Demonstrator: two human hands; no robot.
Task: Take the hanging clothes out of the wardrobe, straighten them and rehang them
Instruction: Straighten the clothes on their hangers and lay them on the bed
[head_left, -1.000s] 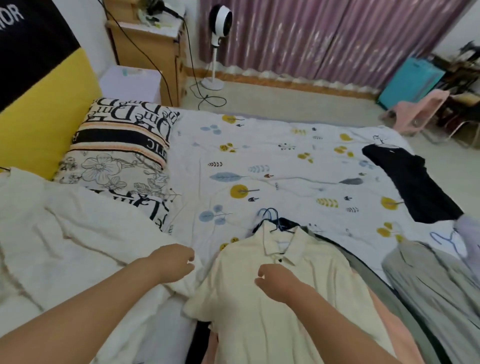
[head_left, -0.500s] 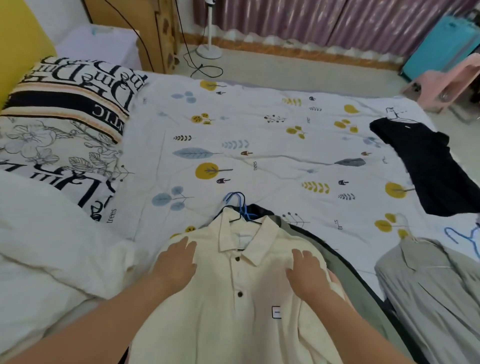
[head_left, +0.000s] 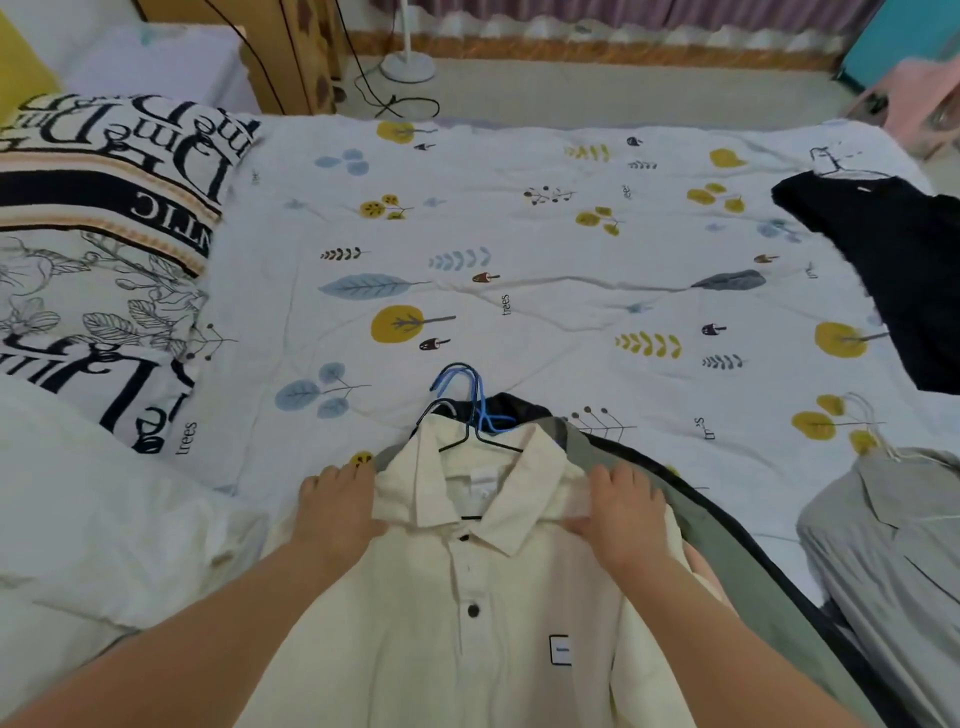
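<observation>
A cream button-up shirt (head_left: 467, 639) lies on top of a pile of clothes on the bed, still on a black hanger (head_left: 470, 441). Blue hangers (head_left: 475, 389) stick out from the garments under it, among them a grey-green one (head_left: 727, 530). My left hand (head_left: 337, 512) lies flat on the shirt's left shoulder beside the collar. My right hand (head_left: 623, 514) lies flat on the right shoulder, its thumb at the collar's edge. Both sets of fingers look straight.
A grey shirt on a pale hanger (head_left: 893, 551) lies at the right, a black garment (head_left: 904, 270) beyond it. The patterned bedsheet (head_left: 519, 249) spreads ahead. Printed pillows (head_left: 98, 234) and a white duvet (head_left: 104, 525) fill the left.
The view has come closer. Both hands have slid up and outward from the shirt's chest to its shoulders, beside the collar.
</observation>
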